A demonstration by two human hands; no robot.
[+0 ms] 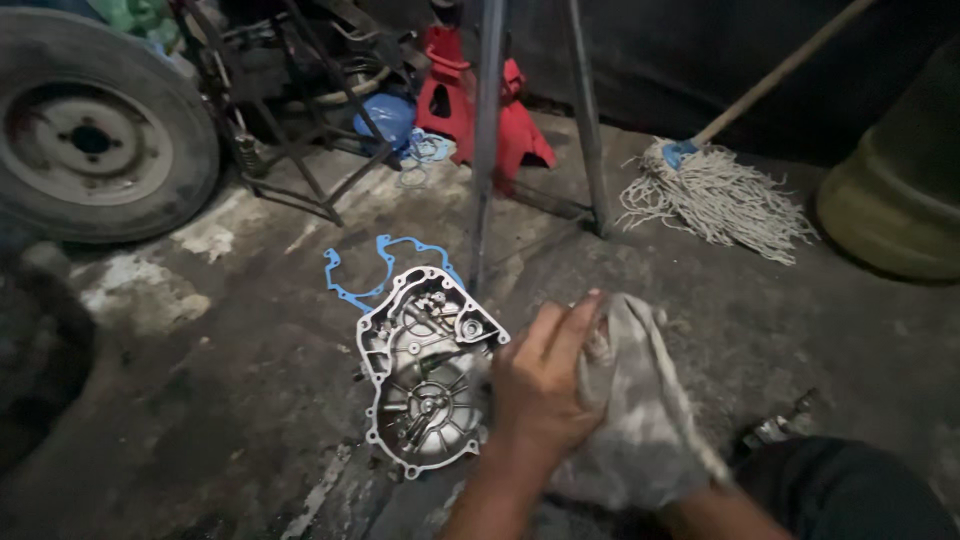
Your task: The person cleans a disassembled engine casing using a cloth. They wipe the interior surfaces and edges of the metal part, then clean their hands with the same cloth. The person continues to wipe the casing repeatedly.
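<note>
Both hands, left [545,375] and cloth-covered right [650,450], clutch a grey rag [640,390] beside the engine cover [425,370].

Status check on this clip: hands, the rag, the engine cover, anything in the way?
Left hand gripping grey rag. Right hand wrapped inside rag, hidden. Engine cover on floor beside left hand, blue gasket behind it. Nothing between.

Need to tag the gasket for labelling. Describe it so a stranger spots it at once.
Start at the silver engine cover lying open-side up on the concrete floor, left of the left hand. The gasket lies flat just behind it: a thin blue outline, the only blue loop touching the cover.
</note>
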